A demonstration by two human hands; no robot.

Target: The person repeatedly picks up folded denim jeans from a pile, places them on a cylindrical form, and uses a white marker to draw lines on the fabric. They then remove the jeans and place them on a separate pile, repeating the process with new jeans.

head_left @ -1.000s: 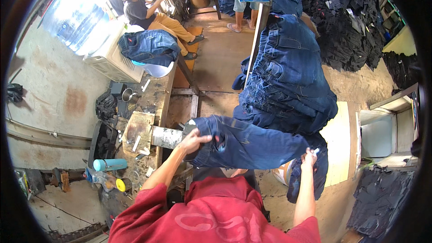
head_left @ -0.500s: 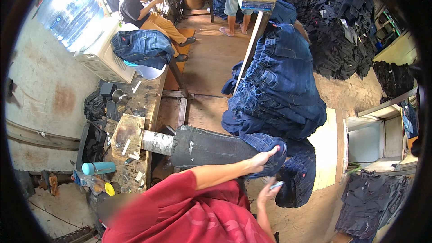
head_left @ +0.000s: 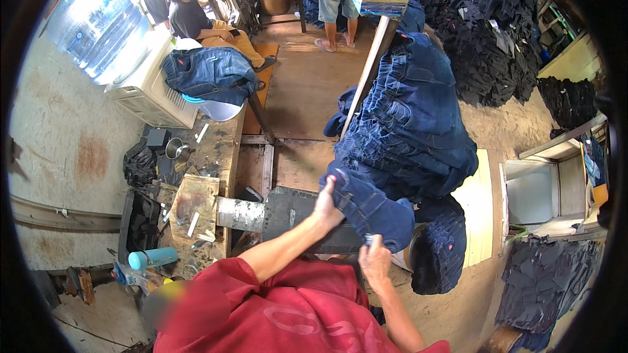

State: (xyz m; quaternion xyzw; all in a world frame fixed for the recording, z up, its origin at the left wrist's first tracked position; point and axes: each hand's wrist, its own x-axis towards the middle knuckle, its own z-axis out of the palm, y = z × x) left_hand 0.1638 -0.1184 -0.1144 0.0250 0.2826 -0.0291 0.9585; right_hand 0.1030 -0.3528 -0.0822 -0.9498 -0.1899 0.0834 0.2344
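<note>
A dark blue denim garment (head_left: 379,212) is stretched over the right end of a long black padded board (head_left: 282,212). My left hand (head_left: 328,208) grips its left edge, thumb on top, and raises it off the board. Closed at the garment's lower edge is my right hand (head_left: 375,263). Between its fingers shows the tip of a small pale blue tool (head_left: 371,239), whose exact kind I cannot make out. Just beyond, a large pile of blue jeans (head_left: 418,117) hangs over a support, and another dark denim piece (head_left: 439,255) droops to the right.
On the left, a worn workbench (head_left: 226,137) carries a metal cup (head_left: 176,149), a turquoise bottle (head_left: 152,258) and white sticks. Jeans (head_left: 209,72) lie over a basin. One person sits (head_left: 190,23) and another stands (head_left: 337,0) farther off. Dark cloth heaps (head_left: 490,39) lie right.
My left hand has moved left and up, pulling the garment's edge with it. My right hand has risen leftward to the garment's lower edge. The seated person's raised arm has come down.
</note>
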